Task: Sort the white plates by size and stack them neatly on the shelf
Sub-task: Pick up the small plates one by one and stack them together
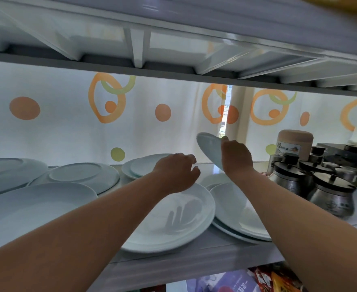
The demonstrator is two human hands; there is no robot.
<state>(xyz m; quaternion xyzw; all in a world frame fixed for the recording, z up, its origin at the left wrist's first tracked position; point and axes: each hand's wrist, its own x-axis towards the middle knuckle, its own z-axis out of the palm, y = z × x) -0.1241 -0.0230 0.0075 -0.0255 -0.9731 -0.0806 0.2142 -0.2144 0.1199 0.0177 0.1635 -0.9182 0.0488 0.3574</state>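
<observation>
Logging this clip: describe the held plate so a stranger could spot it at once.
Start at the grey shelf crowded with white plates, before the orange-spotted curtain. Right of middle, left of the dark metal jars, the right hand grips a small white plate. It alone is lifted and tilted steeply; the others rest on the shelf.

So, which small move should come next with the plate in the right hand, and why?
Probably lower the small plate onto the back stack. The right hand holds it tilted in the air, it looks close to that stack's size, and the left hand hovers empty beside it.
</observation>
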